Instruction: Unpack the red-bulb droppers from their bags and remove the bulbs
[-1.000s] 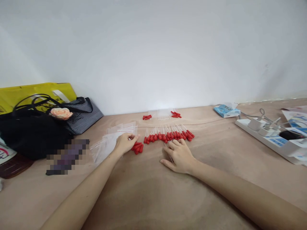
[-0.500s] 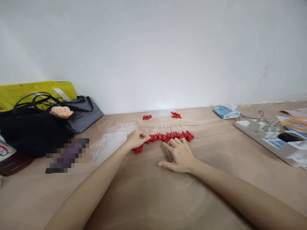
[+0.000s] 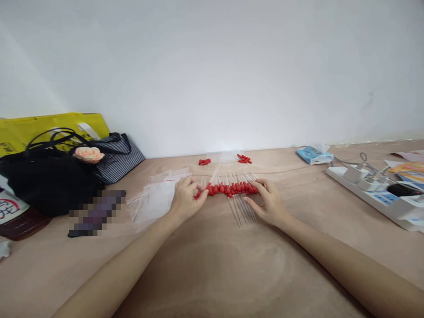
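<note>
A row of glass droppers with red rubber bulbs [image 3: 227, 189] lies on the table in front of me. Their thin clear tubes point towards the wall, while several more tubes [image 3: 243, 212] point back towards me. At the row's left end, my left hand [image 3: 188, 194] is closed in a pinch on one dropper [image 3: 208, 185], whose tube slants up to the right. My right hand [image 3: 270, 203] rests at the right end, thumb and fingers apart, fingertips against the last bulbs. Clear zip bags [image 3: 154, 198] lie in a loose pile beside my left hand.
Near the wall lie two small heaps of red bulbs [image 3: 204, 162] [image 3: 244, 158] and a clear bag [image 3: 225, 157]. Bags [image 3: 49, 181] and a blurred dark object [image 3: 97, 214] are at left. A tissue pack [image 3: 314, 155] and a power strip [image 3: 367, 190] with plugs are at right.
My right hand has shifted right to the row's end, uncovering tubes that point towards me. My left hand now has a dropper raised at a slant.
</note>
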`<state>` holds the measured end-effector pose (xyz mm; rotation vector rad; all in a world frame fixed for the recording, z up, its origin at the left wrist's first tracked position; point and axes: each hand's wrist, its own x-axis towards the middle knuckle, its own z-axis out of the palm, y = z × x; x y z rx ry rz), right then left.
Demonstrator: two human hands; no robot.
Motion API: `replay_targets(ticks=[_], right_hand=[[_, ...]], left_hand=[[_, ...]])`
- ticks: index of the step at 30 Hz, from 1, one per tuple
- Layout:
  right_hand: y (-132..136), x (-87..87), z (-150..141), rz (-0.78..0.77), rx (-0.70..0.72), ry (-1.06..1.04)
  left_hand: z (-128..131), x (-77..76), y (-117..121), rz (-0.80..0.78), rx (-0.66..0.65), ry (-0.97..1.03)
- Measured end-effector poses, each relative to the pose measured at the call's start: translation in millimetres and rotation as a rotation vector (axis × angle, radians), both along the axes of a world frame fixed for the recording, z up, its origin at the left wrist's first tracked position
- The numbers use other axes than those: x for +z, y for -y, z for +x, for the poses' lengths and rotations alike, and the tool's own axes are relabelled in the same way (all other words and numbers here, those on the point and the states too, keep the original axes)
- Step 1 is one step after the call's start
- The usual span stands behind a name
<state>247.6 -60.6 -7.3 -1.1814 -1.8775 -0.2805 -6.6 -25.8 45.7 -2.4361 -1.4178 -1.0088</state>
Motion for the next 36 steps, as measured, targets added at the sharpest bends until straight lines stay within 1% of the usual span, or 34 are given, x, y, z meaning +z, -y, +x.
replay_targets(ticks=[2, 3, 5, 7, 9, 11, 14, 18, 22, 25, 29, 36], right_hand=[[2, 3.5, -4, 0.026, 0.022, 0.082], [4, 5.1, -6, 0.028, 0.046, 0.134], [6, 7.0, -7, 0.024, 0.107, 0.228], [8, 6.9, -8, 0.023, 0.165, 0.273], [10, 5.5, -9, 0.018, 0.211, 0.276], [12, 4.0, -10, 0.015, 0.246, 0.257], [14, 3.0, -14, 0.023, 0.284, 0.225], [15, 2.4, -19, 0.030, 0.306, 0.212], [16, 0.5, -20, 0.057, 0.317, 0.215], [17, -1.0, -19, 0.119, 0.316, 0.211], [20, -1.8, -19, 0.199, 0.310, 0.209], [21, -1.9, -21, 0.208, 0.324, 0.205]], left_hand=[[5, -10.6, 14, 0.037, -0.190, -0.057], [8, -16.0, 19, 0.057, -0.253, -0.079], [14, -25.4, 27, 0.113, -0.328, -0.106], [17, -31.3, 31, 0.172, -0.368, -0.118], [19, -33.7, 32, 0.209, -0.387, -0.121], [20, -34.0, 32, 0.213, -0.389, -0.104], [20, -34.5, 32, 0.146, -0.414, -0.083], [21, -39.1, 29, 0.065, -0.482, -0.150], [22, -42.7, 28, 0.041, -0.461, -0.130], [21, -40.5, 29, 0.015, -0.451, -0.140], [19, -35.8, 32, -0.009, -0.478, -0.163], [19, -35.5, 33, 0.013, -0.515, -0.124]])
